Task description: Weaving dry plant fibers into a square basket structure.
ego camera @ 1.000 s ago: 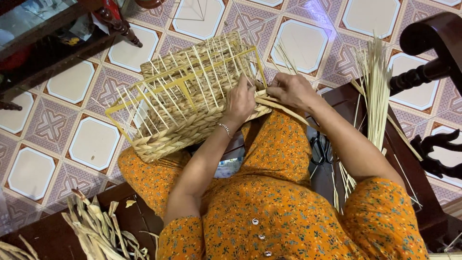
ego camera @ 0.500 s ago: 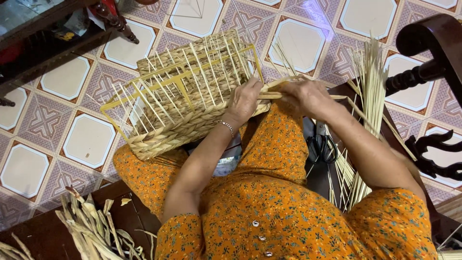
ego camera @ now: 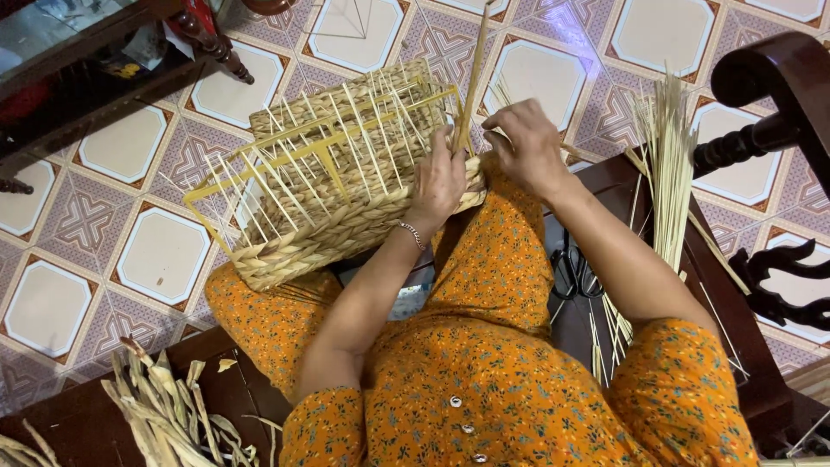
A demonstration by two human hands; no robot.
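A half-woven straw basket point(ego camera: 328, 182) on a yellow wire frame rests on my lap, tilted to the left. My left hand point(ego camera: 438, 183) presses on the basket's near right corner, fingers curled over the braided rim. Just to its right, my right hand point(ego camera: 527, 149) pinches a long pale fibre strand point(ego camera: 474, 73) that rises from the corner towards the top of the view. I wear an orange flowered dress and a thin bracelet on the left wrist.
A bundle of thin pale stalks point(ego camera: 667, 173) leans on the dark wooden bench at my right, beside black scissors point(ego camera: 574, 270). Dried leaves point(ego camera: 164, 411) lie at the lower left. Dark furniture stands at the upper left and right over a patterned tile floor.
My right hand has pulled the strand upwards and closer to the basket's corner, so it now stands nearly upright. The left hand stays on the rim. The basket has shifted slightly.
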